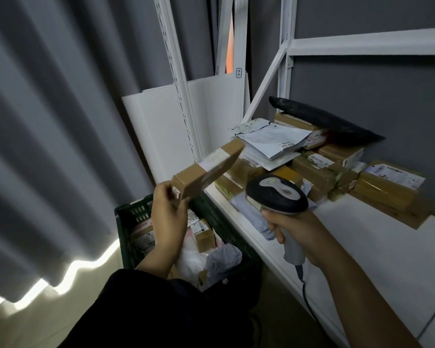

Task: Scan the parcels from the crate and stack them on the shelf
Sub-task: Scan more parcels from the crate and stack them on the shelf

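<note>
Long flat cardboard parcel (209, 169), blurred, tilted upward, pinched at its near end by the left hand (167, 214) above the green crate (133, 214). More boxes and bags inside the crate. Just to the right, handheld scanner (276, 194), handle gripped by the right hand (299, 232). On the white shelf (362, 234), a heap of parcels (319, 162), black bag (324, 119) on top. Grey curtain (48, 121) at left.

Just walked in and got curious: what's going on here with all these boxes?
A person is sorting parcels bare-handed. The left grip holds a flat cardboard parcel by one end, above a green crate with more parcels in it. The right grip holds a corded barcode scanner beside the white shelf, where boxes and mailer bags are already piled. The held parcel is not on the shelf yet.
</note>
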